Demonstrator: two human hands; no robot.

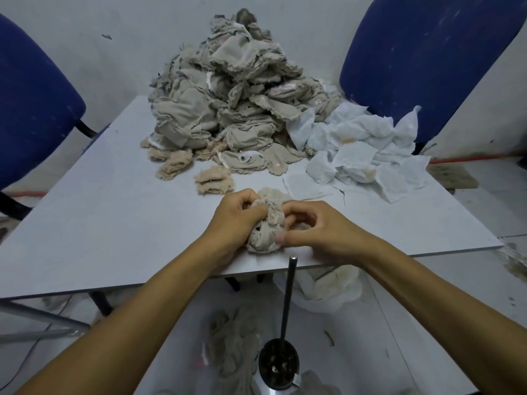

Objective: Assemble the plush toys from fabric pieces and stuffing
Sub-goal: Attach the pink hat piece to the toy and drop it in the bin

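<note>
A crumpled beige plush skin (266,229) lies near the front edge of the grey table (114,223). My left hand (238,216) grips its left side with curled fingers. My right hand (310,226) pinches its right side, thumb low against the fabric. A tall heap of grey-beige fabric pieces (228,104) fills the back of the table. Small tan fabric pieces (214,181) lie in front of the heap.
White backing sheets (365,149) spread at the back right. A black metal rod on a round base (286,309) stands on the floor just before the table edge. More beige skins (233,346) and a white bag (328,289) lie on the floor. Blue chairs (422,58) flank the table.
</note>
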